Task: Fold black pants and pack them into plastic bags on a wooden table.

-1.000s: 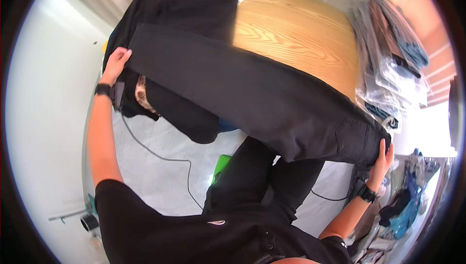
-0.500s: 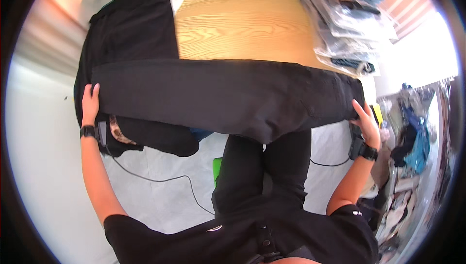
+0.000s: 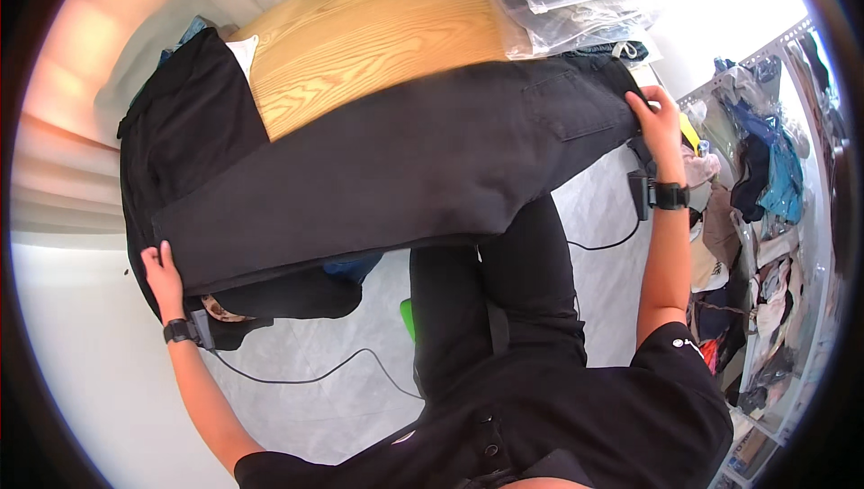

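Observation:
Dark black trousers, folded lengthwise, stretch at a slant over the near edge of the wooden table. Their waist end, with a patch pocket showing, lies far right and the leg end near left. My left hand grips the leg end by its edge, thumb and fingertips on the cloth. At the waist end, my right hand holds the corner, its fingers partly hidden. Beneath the leg end, another black garment lies folded on the table's left side. Part of it is covered by the trousers.
Clear plastic bags of folded clothes are stacked at the table's far right. The bare wooden tabletop shows behind the trousers. A shelf rack full of bagged clothes stands on the right. A cable runs across the floor.
The trousers have turned from nearly level to slanted in view. My right hand has risen toward the far side, and my left hand has come nearer; both keep their hold.

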`<state>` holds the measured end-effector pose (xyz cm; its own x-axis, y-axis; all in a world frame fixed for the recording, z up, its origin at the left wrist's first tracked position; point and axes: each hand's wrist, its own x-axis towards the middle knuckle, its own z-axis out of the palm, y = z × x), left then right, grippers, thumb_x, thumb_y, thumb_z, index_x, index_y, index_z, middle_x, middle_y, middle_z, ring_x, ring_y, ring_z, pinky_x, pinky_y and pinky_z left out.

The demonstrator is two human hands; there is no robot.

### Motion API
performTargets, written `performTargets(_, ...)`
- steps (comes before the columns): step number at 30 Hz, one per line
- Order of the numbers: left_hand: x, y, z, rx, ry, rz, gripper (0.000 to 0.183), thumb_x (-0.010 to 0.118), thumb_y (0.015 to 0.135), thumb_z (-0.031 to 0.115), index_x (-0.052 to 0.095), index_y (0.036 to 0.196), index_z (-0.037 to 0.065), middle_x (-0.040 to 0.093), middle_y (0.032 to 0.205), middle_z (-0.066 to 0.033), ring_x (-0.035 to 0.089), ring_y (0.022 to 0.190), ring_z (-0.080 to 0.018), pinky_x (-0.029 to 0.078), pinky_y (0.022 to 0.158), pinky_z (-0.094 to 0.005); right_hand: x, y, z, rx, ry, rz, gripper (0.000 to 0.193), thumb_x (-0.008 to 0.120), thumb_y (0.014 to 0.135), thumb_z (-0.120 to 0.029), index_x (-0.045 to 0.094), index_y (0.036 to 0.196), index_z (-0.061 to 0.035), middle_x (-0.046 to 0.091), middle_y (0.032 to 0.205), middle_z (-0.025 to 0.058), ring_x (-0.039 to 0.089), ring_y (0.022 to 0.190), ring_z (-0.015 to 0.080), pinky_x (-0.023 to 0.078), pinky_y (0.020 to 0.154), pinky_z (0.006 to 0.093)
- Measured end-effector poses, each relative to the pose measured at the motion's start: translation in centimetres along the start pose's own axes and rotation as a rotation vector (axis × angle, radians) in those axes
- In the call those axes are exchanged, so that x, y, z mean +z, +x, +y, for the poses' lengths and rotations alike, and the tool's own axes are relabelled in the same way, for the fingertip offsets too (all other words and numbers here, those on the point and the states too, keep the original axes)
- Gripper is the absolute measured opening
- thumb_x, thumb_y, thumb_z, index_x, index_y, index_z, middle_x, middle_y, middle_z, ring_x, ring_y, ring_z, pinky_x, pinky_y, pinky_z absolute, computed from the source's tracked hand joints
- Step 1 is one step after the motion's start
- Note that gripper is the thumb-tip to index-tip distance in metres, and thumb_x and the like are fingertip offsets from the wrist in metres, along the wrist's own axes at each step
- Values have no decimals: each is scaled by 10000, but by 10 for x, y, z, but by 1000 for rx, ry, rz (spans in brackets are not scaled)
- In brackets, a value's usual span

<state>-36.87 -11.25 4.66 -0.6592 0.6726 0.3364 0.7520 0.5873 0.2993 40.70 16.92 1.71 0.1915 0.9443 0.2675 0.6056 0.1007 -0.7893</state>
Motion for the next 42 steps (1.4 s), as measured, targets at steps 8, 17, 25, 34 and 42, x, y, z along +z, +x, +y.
performTargets(8,3,-15,7,-27,66,-68,406,470,959,388,482,1078,0,599,1015,-264,575,971,-409,443,835,-420,5,-28,-10,-29,-128,121,243,666,851,-172,604,1026,-16,634,873,21,553,708,82,438,626,222)
performTargets(17,7,-22,9,14,198,48,416,425,977,379,486,1028,-29,594,907,-313,557,887,-491,457,718,-486,0,-29,4,-67,124,192,242,566,932,-147,570,1142,-27,569,905,-9,487,715,36,379,613,176)
performTargets(25,11,-15,3,24,74,50,412,484,958,388,523,983,-21,617,866,-239,608,835,-371,461,752,-399,6,-50,10,-67,129,251,222,591,908,-133,572,1098,-18,554,891,3,478,748,57,385,646,182)
performTargets(34,-9,-3,3,-218,-59,-251,547,498,925,485,569,986,-54,636,935,-157,585,909,-239,434,835,-337,22,-104,-36,816,974,-186,539,643,842,-411,476,1260,-114,536,1247,20,484,1140,198,350,970,448)
performTargets(42,-31,9,20,-2,-100,133,518,573,911,396,545,1086,-90,614,1034,-215,575,978,-285,420,895,-332,31,-110,-39,641,555,-78,383,678,839,-275,523,1098,-39,645,987,87,651,861,186,531,716,326)
